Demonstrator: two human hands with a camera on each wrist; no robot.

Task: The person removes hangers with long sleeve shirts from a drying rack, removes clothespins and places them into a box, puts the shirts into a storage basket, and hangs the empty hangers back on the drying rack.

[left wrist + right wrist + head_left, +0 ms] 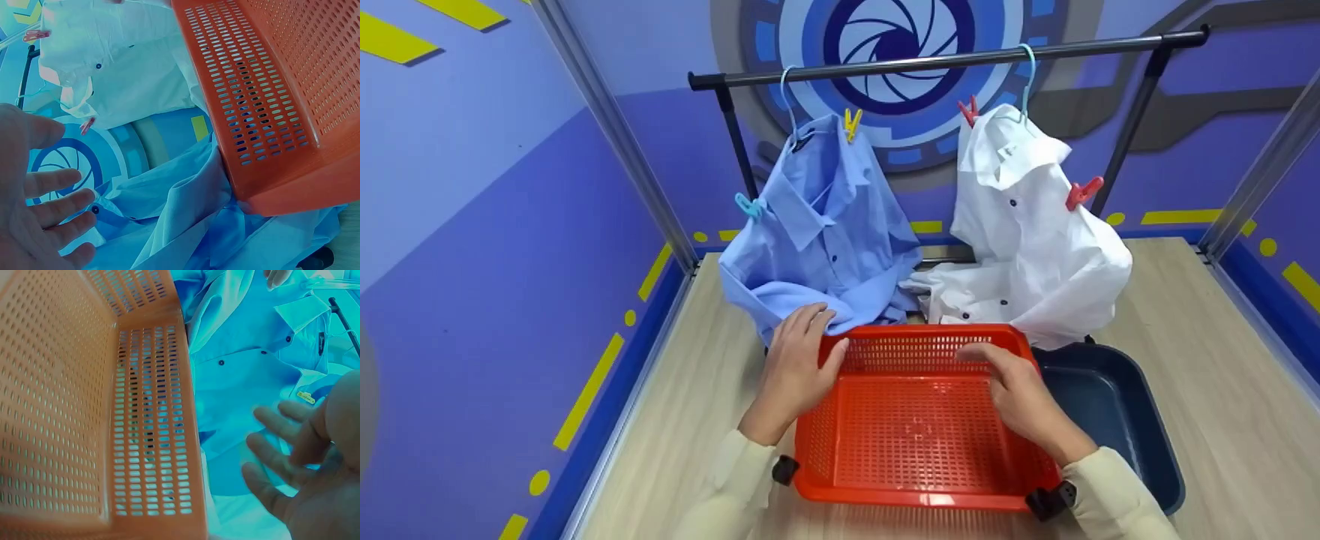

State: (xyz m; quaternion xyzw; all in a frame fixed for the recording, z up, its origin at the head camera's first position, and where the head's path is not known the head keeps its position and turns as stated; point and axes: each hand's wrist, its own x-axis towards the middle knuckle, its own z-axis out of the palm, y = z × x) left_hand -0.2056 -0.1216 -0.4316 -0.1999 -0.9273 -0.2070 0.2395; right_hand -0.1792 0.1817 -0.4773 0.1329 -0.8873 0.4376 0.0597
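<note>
Both hands hover over a red plastic basket (915,499) with perforated walls and nothing inside it. My left hand (795,367) is above its far left corner, fingers extended toward the blue shirt (840,255); in the left wrist view the left hand (39,197) has spread fingers and holds nothing. Over the basket's right side is my right hand (1024,397), its fingers loosely bent; the right wrist view shows the right hand (304,455) with nothing in its grasp. The white shirt (1027,240) hangs beyond the basket to the right.
A black rail (870,70) carries both shirts on hangers. Clipped to the blue shirt are a yellow clothespin (852,125) and a teal clothespin (750,205); red clothespins (1084,193) hold the white one. Right of the basket lies a dark tray (1155,442), partly covered by it.
</note>
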